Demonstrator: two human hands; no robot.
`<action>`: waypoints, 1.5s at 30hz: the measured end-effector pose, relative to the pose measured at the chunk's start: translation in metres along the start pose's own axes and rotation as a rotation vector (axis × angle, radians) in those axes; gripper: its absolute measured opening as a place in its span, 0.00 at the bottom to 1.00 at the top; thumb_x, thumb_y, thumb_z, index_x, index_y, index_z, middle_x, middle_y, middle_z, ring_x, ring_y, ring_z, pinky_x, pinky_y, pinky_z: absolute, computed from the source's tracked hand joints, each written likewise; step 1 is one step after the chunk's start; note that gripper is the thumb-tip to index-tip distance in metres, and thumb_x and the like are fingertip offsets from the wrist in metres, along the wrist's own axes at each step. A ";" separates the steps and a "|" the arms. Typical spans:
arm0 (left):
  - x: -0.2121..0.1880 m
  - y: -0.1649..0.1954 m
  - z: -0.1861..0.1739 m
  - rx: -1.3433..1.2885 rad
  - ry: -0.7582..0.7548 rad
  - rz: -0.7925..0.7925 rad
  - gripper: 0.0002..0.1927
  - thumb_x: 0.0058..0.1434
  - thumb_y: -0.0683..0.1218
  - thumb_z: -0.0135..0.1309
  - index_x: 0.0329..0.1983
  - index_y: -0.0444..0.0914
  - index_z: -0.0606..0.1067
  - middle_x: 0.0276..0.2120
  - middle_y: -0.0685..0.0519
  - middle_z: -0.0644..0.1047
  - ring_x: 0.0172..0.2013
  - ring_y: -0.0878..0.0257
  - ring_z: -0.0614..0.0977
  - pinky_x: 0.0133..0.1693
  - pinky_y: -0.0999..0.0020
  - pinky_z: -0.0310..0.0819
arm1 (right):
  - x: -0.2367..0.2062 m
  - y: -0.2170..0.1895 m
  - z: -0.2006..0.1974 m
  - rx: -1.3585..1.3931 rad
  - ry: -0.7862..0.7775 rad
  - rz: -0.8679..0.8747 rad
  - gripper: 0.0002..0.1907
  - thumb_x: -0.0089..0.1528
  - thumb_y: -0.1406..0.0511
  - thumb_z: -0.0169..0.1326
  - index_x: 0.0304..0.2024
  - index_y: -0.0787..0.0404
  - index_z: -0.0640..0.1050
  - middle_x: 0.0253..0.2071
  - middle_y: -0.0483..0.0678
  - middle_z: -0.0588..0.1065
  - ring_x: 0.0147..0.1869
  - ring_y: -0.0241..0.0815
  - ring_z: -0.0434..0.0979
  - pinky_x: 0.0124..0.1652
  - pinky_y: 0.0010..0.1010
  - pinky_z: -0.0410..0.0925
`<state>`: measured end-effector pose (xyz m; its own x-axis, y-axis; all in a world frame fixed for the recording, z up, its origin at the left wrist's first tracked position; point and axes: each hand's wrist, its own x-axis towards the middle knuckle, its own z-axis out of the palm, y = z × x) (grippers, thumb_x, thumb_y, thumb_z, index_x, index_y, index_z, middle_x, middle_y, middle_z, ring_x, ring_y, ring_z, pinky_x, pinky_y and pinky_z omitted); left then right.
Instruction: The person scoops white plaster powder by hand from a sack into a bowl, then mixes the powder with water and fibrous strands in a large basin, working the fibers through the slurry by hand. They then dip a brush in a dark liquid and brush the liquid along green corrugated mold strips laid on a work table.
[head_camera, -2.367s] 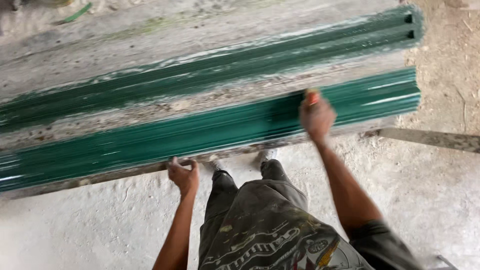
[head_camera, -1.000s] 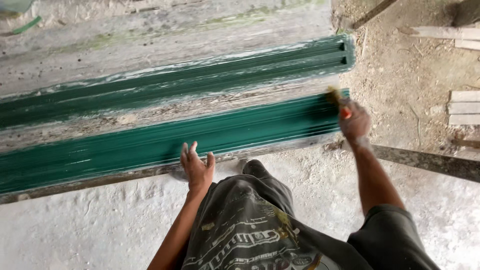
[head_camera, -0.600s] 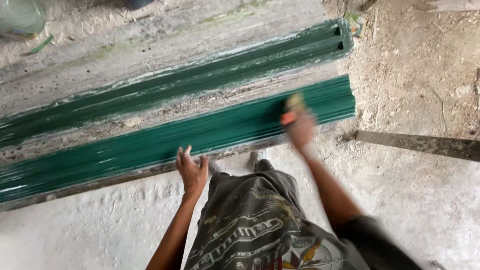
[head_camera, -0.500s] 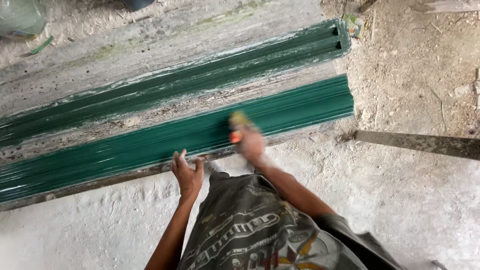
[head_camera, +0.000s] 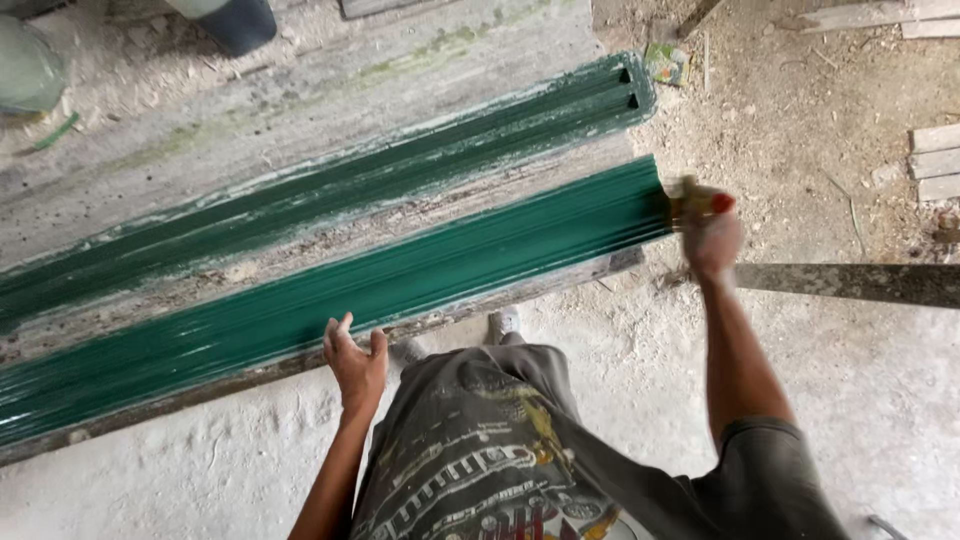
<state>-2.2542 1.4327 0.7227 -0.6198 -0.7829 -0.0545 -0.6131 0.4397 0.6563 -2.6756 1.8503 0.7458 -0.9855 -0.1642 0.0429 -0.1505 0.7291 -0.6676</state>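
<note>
We are holding a paintbrush (head_camera: 690, 203) in our right hand (head_camera: 712, 235), the grip wrapped snugly round its handle, whose red tip is showing above the knuckles, while the bristle end is meeting the right-hand end of the nearer green moulding (head_camera: 400, 285). That long ribbed strip is lying flat and running diagonally from lower left to upper right, so the brush is travelling along its grooves rather than across them, which is probably why we are reaching out to the far end with a stretched arm. Our left hand (head_camera: 355, 360) is holding nothing: its fingers are spread and pressing on the lower edge of the wooden plank (head_camera: 300, 365) under the moulding, we judge to brace us or to keep the piece from sliding under the stroke. Just beyond, and lying parallel, a second green moulding (head_camera: 330, 190) with deeper channels is resting on the same paint-smeared boards (head_camera: 300, 100), kept apart from the first so that wet surfaces are not touching. We are standing close against the work, one shoe (head_camera: 503, 322) showing at the plank's edge on the dusty concrete floor (head_camera: 200, 480). A bare batten (head_camera: 850, 283) is lying on the ground to the right, with loose timber offcuts (head_camera: 935, 160) further off, and a dark bucket (head_camera: 235, 20) is sitting at the top edge.
</note>
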 end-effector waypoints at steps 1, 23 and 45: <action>0.000 -0.001 -0.001 0.007 0.006 -0.002 0.32 0.63 0.49 0.59 0.66 0.32 0.65 0.68 0.29 0.61 0.70 0.36 0.59 0.67 0.44 0.53 | 0.009 0.003 -0.011 -0.106 0.053 0.092 0.21 0.78 0.51 0.47 0.43 0.58 0.81 0.27 0.49 0.75 0.24 0.38 0.69 0.22 0.33 0.60; 0.017 -0.226 -0.196 -0.051 0.298 -0.178 0.25 0.64 0.43 0.58 0.62 0.30 0.68 0.61 0.36 0.70 0.64 0.40 0.69 0.65 0.49 0.63 | -0.338 -0.418 0.413 0.121 -0.432 -0.379 0.17 0.61 0.61 0.63 0.52 0.50 0.77 0.45 0.57 0.78 0.44 0.61 0.81 0.42 0.48 0.76; 0.035 -0.214 -0.187 -0.399 0.185 -0.262 0.24 0.68 0.45 0.54 0.65 0.31 0.66 0.70 0.37 0.59 0.68 0.47 0.65 0.60 0.52 0.68 | -0.264 -0.383 0.352 -0.004 -0.562 -0.386 0.16 0.63 0.57 0.56 0.52 0.52 0.78 0.44 0.52 0.81 0.39 0.49 0.84 0.34 0.38 0.76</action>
<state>-2.0532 1.2284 0.7211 -0.3515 -0.9249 -0.1451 -0.4790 0.0445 0.8767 -2.3303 1.3804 0.7284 -0.6706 -0.7328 -0.1159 -0.4846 0.5509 -0.6795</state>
